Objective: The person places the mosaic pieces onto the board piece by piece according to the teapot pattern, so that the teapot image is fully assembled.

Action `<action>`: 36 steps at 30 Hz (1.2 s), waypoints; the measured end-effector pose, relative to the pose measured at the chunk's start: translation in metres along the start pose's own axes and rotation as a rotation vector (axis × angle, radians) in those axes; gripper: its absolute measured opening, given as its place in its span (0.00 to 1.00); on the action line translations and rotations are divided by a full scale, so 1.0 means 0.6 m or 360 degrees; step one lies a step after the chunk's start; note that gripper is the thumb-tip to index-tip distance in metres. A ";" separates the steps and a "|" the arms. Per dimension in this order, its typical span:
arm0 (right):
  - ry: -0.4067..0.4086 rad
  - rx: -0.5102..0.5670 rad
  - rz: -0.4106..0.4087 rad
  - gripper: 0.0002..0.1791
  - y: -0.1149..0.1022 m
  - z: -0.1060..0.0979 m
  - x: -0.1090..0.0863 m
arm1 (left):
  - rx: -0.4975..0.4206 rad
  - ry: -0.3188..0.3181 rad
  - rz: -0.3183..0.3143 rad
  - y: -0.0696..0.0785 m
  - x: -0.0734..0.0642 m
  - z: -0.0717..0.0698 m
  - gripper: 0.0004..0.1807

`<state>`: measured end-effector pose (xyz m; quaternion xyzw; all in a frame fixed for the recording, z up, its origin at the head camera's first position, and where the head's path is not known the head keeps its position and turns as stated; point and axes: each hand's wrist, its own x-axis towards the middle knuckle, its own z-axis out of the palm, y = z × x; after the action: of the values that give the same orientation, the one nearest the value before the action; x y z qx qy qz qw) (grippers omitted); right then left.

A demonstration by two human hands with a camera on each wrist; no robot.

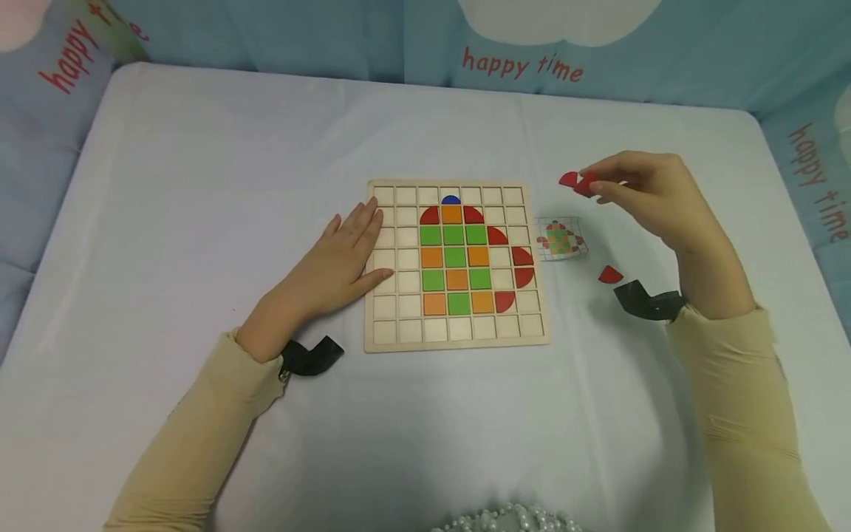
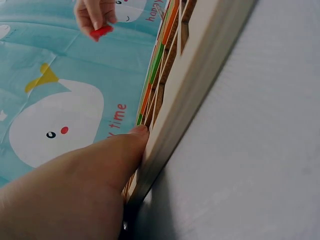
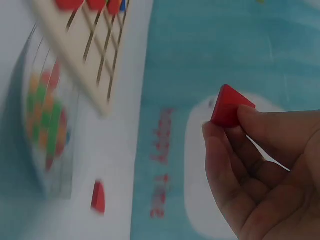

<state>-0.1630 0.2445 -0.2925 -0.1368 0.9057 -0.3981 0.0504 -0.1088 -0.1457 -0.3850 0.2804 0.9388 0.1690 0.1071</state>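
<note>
My right hand (image 1: 648,188) is raised above the table, right of the board, and pinches a red quarter-circle tile (image 3: 230,106) between thumb and fingers. My left hand (image 1: 339,255) lies flat with straight fingers over the left edge of the wooden grid board (image 1: 459,344); in the left wrist view its thumb (image 2: 127,150) touches the rim. On the board, green and orange squares form a block, with a blue half-circle tile (image 1: 450,200) above it and several red quarter-circles along its top and right side. Another red quarter-circle (image 1: 609,275) lies loose near the right wrist.
A small printed pattern card (image 1: 561,239) lies against the board's right edge, slightly curled. One more loose red tile (image 1: 568,179) is beside the right fingertips. Beaded trim (image 1: 508,519) shows at the bottom edge. A blue printed curtain (image 1: 319,37) hangs behind the white table.
</note>
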 end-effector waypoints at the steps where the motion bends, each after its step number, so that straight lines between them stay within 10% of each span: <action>1: -0.0040 -0.0022 -0.0025 0.12 -0.011 0.007 0.006 | -0.0002 0.0000 0.0000 0.000 0.001 0.000 0.44; 19: -0.0648 -0.0217 -0.0406 0.09 -0.128 0.147 0.087 | 0.0017 0.0019 0.0005 -0.002 0.015 0.001 0.44; 36: -0.1107 -0.0358 -0.0632 0.07 -0.161 0.269 0.126 | -0.0031 0.0012 0.0031 0.005 0.023 -0.003 0.48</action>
<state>-0.1831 0.0462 -0.3299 -0.4398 0.8285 -0.2289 0.2603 -0.1195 -0.1359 -0.3835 0.2879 0.9347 0.1803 0.1047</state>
